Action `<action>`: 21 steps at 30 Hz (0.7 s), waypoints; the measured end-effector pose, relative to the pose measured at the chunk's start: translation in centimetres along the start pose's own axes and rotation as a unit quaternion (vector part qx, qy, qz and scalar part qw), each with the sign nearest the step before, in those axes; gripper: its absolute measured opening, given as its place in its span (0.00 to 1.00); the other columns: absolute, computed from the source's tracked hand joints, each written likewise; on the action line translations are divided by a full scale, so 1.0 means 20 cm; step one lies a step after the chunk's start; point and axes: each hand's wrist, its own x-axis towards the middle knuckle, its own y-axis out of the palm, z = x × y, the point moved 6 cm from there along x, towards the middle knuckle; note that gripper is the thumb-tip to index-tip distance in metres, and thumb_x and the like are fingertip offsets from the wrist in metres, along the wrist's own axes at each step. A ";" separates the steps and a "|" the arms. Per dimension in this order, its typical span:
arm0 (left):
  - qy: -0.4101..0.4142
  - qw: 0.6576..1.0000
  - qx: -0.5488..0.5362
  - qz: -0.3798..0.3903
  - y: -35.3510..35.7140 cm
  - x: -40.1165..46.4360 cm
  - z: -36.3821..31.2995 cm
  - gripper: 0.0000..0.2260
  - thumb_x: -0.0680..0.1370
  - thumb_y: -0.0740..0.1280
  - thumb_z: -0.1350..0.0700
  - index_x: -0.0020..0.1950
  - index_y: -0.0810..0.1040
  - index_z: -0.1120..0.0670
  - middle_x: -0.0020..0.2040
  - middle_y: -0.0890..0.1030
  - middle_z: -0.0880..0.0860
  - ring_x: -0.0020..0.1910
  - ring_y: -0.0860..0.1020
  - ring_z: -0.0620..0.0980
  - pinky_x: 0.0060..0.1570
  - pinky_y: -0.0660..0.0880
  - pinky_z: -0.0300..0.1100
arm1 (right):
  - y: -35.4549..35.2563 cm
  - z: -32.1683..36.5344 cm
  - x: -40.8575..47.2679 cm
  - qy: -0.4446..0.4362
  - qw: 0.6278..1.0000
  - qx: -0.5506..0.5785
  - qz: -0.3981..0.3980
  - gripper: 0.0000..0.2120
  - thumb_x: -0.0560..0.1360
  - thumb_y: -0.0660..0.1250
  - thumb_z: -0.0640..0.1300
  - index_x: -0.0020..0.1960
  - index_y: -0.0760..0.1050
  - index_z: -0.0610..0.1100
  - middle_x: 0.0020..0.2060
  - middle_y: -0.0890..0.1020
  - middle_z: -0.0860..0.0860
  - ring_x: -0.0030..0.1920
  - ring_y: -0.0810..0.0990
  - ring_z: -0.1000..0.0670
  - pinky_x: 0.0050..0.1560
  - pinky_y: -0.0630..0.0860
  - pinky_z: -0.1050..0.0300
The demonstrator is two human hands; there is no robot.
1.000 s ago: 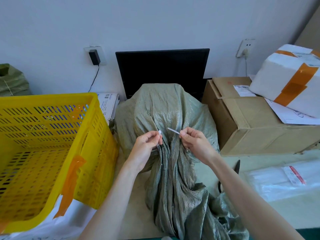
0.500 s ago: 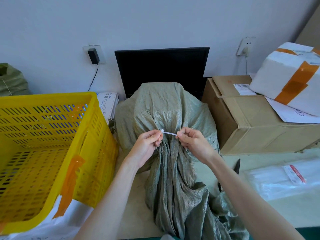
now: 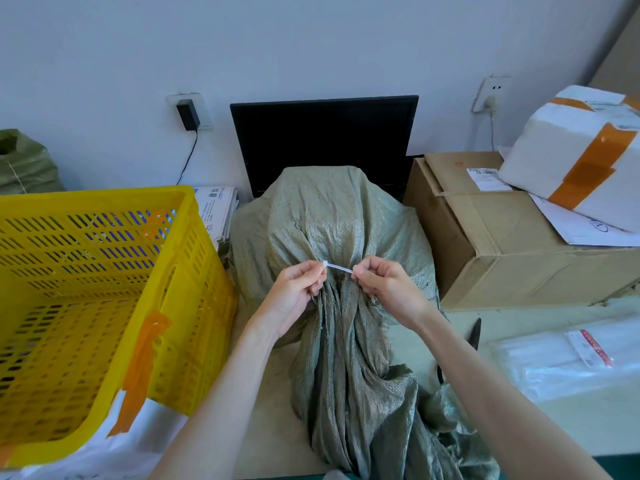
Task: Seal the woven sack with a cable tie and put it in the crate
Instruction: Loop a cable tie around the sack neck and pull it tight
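Cluttered worktop [image 3: 519, 327] against a pale wall, woven sack [image 3: 332, 230] sat dead centre beside the yellow crate [image 3: 104, 306].

Left hand [image 3: 294, 292] pinched the cable tie [image 3: 339, 268] head, right hand [image 3: 384, 289] pinched its tail, both grips closed tight over the gathered neck. I'd pull straight and keep the bunch tight. Couldn't see the loop behind the folds, or what's inside.

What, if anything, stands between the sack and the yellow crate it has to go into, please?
Nothing visible does. The woven sack sits right beside the yellow crate, whose top is open; only the crate's near wall must be cleared by lifting.
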 end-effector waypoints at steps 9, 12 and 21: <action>0.005 0.999 -0.030 0.012 0.00 0.00 0.02 0.06 0.78 0.62 0.60 0.42 0.76 0.57 0.32 0.71 0.48 0.32 0.64 0.46 0.40 0.62 0.40 | 0.02 0.01 -0.01 0.000 1.000 0.009 0.009 0.10 0.79 0.61 0.38 0.39 0.72 0.41 0.28 0.66 0.51 0.28 0.62 0.56 0.32 0.61 0.65; 0.007 0.999 -0.030 0.017 0.01 0.00 0.02 0.06 0.76 0.64 0.59 0.40 0.77 0.56 0.32 0.71 0.48 0.32 0.65 0.46 0.39 0.62 0.39 | 0.01 0.01 -0.01 -0.002 1.000 -0.014 0.011 0.09 0.79 0.62 0.39 0.39 0.73 0.41 0.28 0.66 0.50 0.28 0.62 0.56 0.32 0.60 0.64; 0.018 0.997 0.074 0.016 0.03 0.00 0.00 0.08 0.80 0.61 0.61 0.43 0.78 0.57 0.32 0.71 0.48 0.32 0.65 0.44 0.39 0.62 0.39 | 0.03 0.02 0.00 -0.006 0.999 -0.040 0.015 0.09 0.78 0.63 0.39 0.39 0.73 0.41 0.28 0.67 0.51 0.29 0.61 0.55 0.33 0.58 0.60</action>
